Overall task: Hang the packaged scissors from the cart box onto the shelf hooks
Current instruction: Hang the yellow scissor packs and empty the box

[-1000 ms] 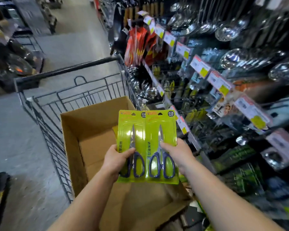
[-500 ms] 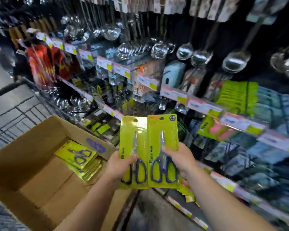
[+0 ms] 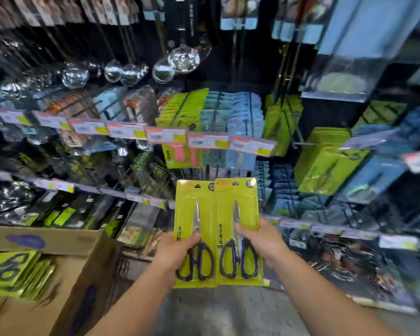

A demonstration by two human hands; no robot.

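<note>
I hold two lime-green scissors packages side by side, upright, in front of the shelf. My left hand (image 3: 177, 253) grips the left package (image 3: 194, 214) at its lower left edge. My right hand (image 3: 264, 243) grips the right package (image 3: 238, 209) at its right edge. Both packs show dark-handled scissors and a hang hole at the top. At the lower left, the cardboard cart box (image 3: 66, 241) holds a stack of more green scissors packages (image 3: 15, 272). Matching green packs hang on shelf hooks (image 3: 182, 110) above, and another green stack (image 3: 323, 161) hangs to the right.
Steel ladles (image 3: 183, 59) hang along the top rows. Price-tag rails (image 3: 209, 140) run across the shelf in front of the hooks. Blue packaged goods (image 3: 245, 117) hang beside the green packs. Grey floor (image 3: 223, 311) lies below my hands.
My view has swung right, from the cart and aisle to the shelf face. The box has slid to the lower left. Both hands keep the same grip on the two packages.
</note>
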